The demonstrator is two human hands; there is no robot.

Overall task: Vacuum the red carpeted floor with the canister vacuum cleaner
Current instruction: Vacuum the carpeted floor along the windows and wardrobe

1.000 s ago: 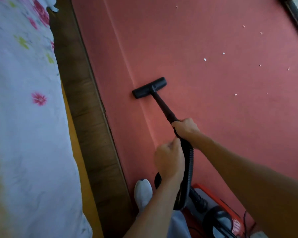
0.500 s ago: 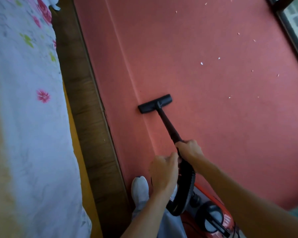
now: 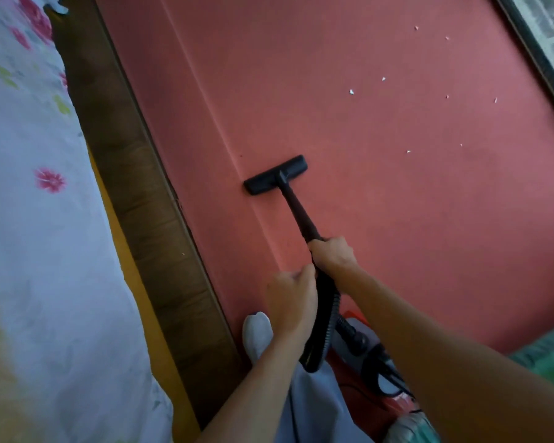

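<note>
Currently gripping one wand (image 3: 298,212) with right hand (image 3: 333,255), one handle (image 3: 325,314) with left hand (image 3: 290,297); resting one floor head (image 3: 263,183) on red carpet (image 3: 365,203), apart from roughly nine white scraps (image 3: 351,91).

Carpet (image 3: 381,225) is a flat salmony red, no pattern, with tiny white flecks (image 3: 351,91) dotted over the upper right. Floor head (image 3: 275,175), wand (image 3: 298,214) and hose (image 3: 325,318) are all plain black. The canister (image 3: 394,406) at the bottom is red-orange with black bits. Bedsheet (image 3: 29,235) on the left is white with pink flowers and yellow-green leaves, beside a dark brown wood-grain bed frame (image 3: 147,203). Sock (image 3: 256,330) is white.
</note>
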